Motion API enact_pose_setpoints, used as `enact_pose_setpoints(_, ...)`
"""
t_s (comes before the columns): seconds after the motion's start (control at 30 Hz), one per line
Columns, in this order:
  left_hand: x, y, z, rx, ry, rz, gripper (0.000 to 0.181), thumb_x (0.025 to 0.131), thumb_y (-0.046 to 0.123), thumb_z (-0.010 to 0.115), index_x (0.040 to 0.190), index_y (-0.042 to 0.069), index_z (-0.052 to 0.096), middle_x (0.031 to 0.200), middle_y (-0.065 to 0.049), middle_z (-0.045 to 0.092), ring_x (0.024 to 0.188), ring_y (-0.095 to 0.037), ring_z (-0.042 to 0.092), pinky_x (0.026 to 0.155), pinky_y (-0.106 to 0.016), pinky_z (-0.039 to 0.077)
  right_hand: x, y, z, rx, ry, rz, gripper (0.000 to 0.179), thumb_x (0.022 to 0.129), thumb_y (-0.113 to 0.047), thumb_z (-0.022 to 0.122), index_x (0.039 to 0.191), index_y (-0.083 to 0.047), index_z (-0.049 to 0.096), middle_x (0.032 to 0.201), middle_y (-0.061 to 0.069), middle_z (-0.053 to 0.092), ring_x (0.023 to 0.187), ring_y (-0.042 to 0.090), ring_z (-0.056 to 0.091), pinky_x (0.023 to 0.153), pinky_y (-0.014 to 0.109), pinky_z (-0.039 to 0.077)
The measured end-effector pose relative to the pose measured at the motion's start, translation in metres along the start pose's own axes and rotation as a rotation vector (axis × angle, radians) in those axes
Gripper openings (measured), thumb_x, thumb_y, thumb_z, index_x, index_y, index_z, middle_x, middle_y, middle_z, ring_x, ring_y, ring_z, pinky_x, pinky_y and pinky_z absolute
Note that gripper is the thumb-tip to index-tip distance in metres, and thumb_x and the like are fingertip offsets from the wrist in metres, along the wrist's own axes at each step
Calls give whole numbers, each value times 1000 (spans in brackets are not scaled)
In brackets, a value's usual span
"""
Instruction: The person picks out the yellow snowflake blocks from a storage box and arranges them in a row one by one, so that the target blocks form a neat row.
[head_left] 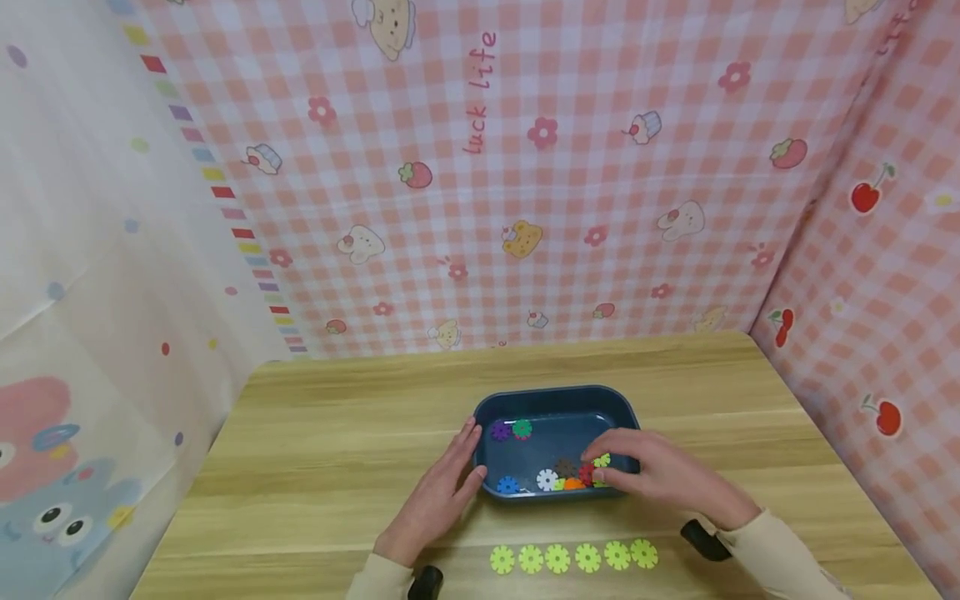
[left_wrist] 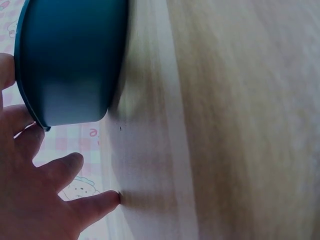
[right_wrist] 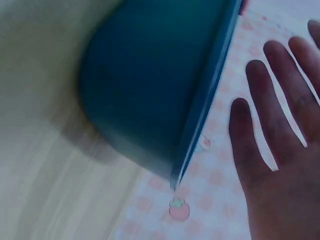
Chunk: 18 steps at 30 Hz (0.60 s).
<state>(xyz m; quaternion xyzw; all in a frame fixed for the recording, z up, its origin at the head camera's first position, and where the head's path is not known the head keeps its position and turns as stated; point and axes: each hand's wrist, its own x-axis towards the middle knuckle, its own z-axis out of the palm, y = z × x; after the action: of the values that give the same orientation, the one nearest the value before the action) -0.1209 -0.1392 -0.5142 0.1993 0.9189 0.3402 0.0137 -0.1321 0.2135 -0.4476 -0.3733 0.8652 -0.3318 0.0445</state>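
A dark blue tray (head_left: 555,404) holds flower-shaped toothed discs in several colours. My left hand (head_left: 438,492) rests on its left end, fingers along the side and thumb at the near corner. In the left wrist view, fingertips touch the tray's rim while other fingers spread apart. My right hand (head_left: 656,471) reaches over the right end, thumb and index finger apart, close to a red disc (head_left: 587,474) and a yellow-green disc (head_left: 602,459). No disc shows in the right wrist view, where the fingers (right_wrist: 282,100) extend beside the tray wall (right_wrist: 145,85).
Several yellow-green discs (head_left: 557,558) lie in a row on the wooden table (head_left: 337,433), in front of the tray. Inside it are purple (head_left: 500,430), green (head_left: 522,429), blue (head_left: 507,484), white (head_left: 547,480), brown (head_left: 564,468) and orange (head_left: 573,483) discs. Patterned cloth hangs around the table.
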Motion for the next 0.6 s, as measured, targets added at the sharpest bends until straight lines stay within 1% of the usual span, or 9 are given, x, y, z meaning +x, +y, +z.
enact_pose_setpoints(0.1, 1, 0, 0, -6, 0, 0, 61, 111, 31, 50, 164, 11, 30, 173, 0, 18, 156, -30, 24, 122, -54, 29, 18, 6, 4, 7, -111, -23, 27, 107, -35, 59, 123, -19, 74, 120, -5, 73, 114, 16, 67, 96, 46, 58)
enact_pose_setpoints(0.23, 1, 1, 0, -17, -7, -6, 60, 111, 29, 50, 165, 12, 29, 173, 1, 18, 156, -29, 23, 123, -54, 28, 34, 16, 11, 51, -233, -78, 36, 111, -33, 51, 126, -10, 74, 121, 0, 75, 115, 15, 68, 97, 45, 58)
enact_pose_setpoints(0.3, 1, 2, -1, -19, -10, -9, 60, 111, 29, 50, 165, 12, 29, 173, 1, 17, 156, -29, 23, 123, -54, 28, 40, 20, 14, 67, -273, -94, 37, 112, -31, 48, 125, -9, 74, 120, -1, 75, 112, 12, 68, 96, 41, 58)
enact_pose_setpoints(0.37, 1, 2, -1, -23, -12, -11, 60, 111, 30, 50, 165, 11, 29, 173, 2, 17, 156, -30, 23, 123, -54, 27, 45, 22, 17, 76, -300, -101, 37, 113, -30, 45, 123, -10, 75, 111, -3, 76, 102, 7, 68, 92, 35, 59)
enact_pose_setpoints(0.4, 1, 2, -1, -25, -12, -9, 60, 111, 30, 50, 164, 11, 29, 173, 2, 17, 156, -30, 23, 123, -54, 28, 46, 22, 18, 85, -313, -95, 37, 113, -29, 44, 121, -10, 75, 107, -4, 75, 97, 5, 67, 89, 33, 59)
enact_pose_setpoints(0.5, 0, 1, -2, -23, -13, -5, 61, 111, 32, 49, 165, 12, 29, 173, 1, 17, 156, -30, 23, 122, -56, 28, 50, 23, 20, 117, -354, -30, 40, 114, -32, 41, 120, -13, 76, 95, -6, 72, 84, 3, 62, 83, 28, 56)
enact_pose_setpoints(0.53, 0, 0, -1, -22, -12, -3, 61, 111, 32, 49, 165, 12, 29, 173, 1, 17, 156, -30, 23, 122, -56, 29, 51, 23, 21, 121, -365, -5, 42, 114, -34, 39, 121, -14, 76, 94, -6, 72, 83, 4, 61, 83, 28, 55)
enact_pose_setpoints(0.6, 0, 0, -1, -22, -12, -3, 61, 111, 32, 48, 165, 11, 29, 173, 1, 17, 156, -30, 23, 122, -57, 29, 53, 22, 22, 124, -382, 57, 45, 114, -37, 37, 122, -15, 76, 100, -8, 73, 87, 5, 63, 86, 30, 55)
